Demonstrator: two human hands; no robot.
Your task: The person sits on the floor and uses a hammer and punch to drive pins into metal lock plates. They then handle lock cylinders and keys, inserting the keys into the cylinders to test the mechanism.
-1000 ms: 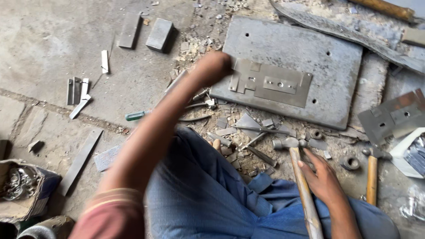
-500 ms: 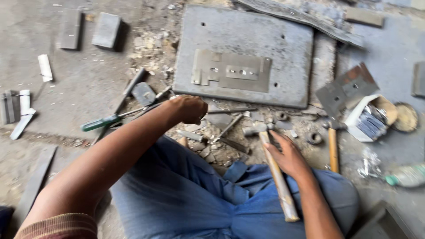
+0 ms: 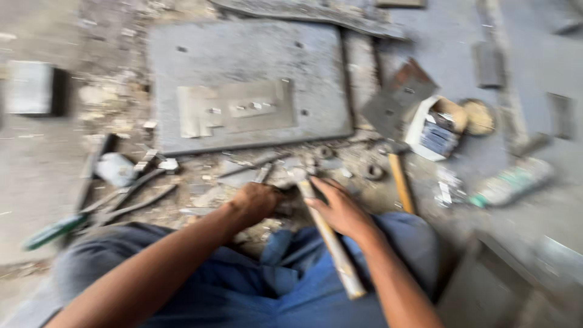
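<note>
Between the knees, on the littered concrete floor, the wooden-handled hammer (image 3: 328,240) lies slanted across the blue trousers, its head among metal scraps. The right hand (image 3: 340,209) rests on the handle with fingers spread loose, not clenched. The left hand (image 3: 258,203) has drawn back from its earlier outstretched reach and now sits curled beside the hammer head; what it grips is too blurred to tell. Beyond them lies the grey rectangular steel plate (image 3: 249,61), with a white cardboard box (image 3: 434,130) to its right.

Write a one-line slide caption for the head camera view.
Seated person's right hand rests on a wooden-handled hammer, left hand beside its head, before a grey metal plate on a littered floor.
</note>
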